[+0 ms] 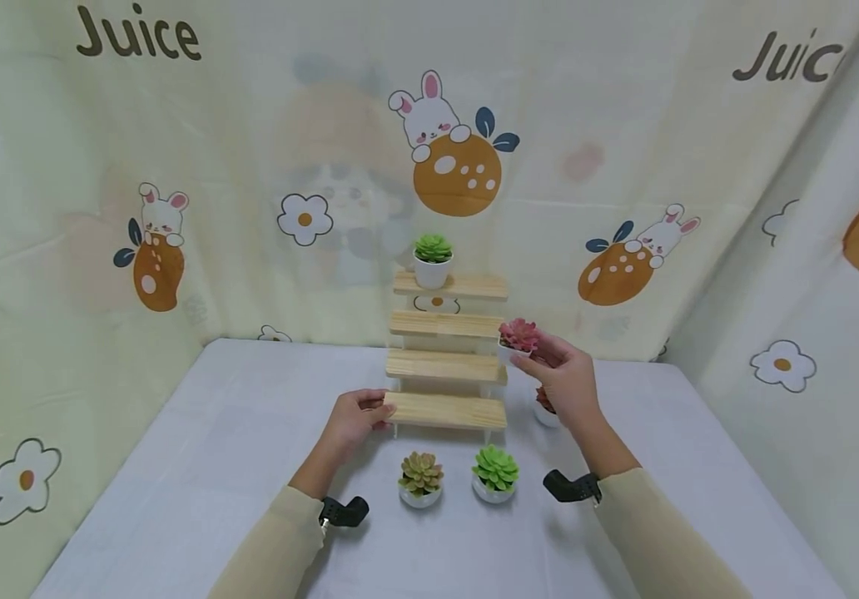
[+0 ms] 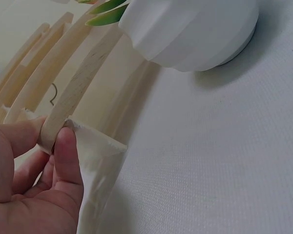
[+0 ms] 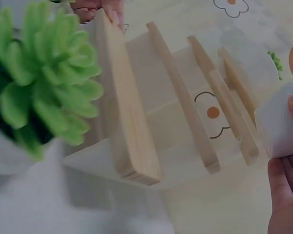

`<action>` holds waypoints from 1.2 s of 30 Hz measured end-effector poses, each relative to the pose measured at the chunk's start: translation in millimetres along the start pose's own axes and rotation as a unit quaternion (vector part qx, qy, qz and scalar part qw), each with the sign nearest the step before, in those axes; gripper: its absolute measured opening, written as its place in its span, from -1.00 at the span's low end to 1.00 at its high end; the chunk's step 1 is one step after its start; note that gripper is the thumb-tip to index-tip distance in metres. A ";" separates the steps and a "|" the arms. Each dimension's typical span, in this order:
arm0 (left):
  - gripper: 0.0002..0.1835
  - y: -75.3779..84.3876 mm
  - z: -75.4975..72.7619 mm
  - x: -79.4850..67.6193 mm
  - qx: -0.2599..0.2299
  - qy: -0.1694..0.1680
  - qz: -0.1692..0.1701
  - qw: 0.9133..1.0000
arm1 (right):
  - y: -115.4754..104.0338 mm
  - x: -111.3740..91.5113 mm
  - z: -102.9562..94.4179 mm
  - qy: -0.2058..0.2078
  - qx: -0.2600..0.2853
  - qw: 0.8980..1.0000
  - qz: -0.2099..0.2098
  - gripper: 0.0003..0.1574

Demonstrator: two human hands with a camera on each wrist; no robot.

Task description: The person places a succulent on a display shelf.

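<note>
A stepped wooden shelf point(image 1: 446, 366) stands on the white table, its light planks rising toward the back. My left hand point(image 1: 350, 423) pinches the left end of the lowest plank point(image 2: 80, 80) between thumb and fingers. In my right hand point(image 1: 566, 376) is a white pot with a pink succulent point(image 1: 518, 334), held in the air beside the shelf's right edge near the upper planks. The right wrist view shows the fingers round that white pot point(image 3: 282, 122); its plant is out of that frame. A green succulent point(image 1: 433, 259) in a white pot sits on the top plank.
In front of the shelf stand a brownish succulent point(image 1: 420, 479) and a bright green succulent point(image 1: 494, 474), both in white pots. Another reddish potted plant point(image 1: 547, 409) stands right of the shelf, partly behind my right hand. A printed curtain point(image 1: 355, 166) hangs behind the table.
</note>
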State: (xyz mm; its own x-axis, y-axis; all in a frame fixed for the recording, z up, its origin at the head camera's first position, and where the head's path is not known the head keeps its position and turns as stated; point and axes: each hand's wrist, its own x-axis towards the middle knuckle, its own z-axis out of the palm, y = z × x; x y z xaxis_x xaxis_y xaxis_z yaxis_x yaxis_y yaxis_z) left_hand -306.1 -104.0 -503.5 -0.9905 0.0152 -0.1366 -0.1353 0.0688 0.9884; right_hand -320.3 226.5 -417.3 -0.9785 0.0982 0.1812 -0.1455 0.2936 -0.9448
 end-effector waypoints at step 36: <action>-0.61 -0.5 1.7 3.7 0.000 0.003 0.003 1.000 | -59.3 96.8 32.8 -0.058 0.005 0.998 -0.037 -0.21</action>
State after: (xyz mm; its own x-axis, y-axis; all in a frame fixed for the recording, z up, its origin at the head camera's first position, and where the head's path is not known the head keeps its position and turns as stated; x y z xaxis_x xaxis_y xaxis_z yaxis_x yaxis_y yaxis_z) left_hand -309.7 -102.3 -504.5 -0.9914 0.0105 -0.1306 -0.1296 0.0681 0.9892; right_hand -411.2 187.4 -352.6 -0.9751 -0.0342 0.2193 -0.2198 0.2863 -0.9326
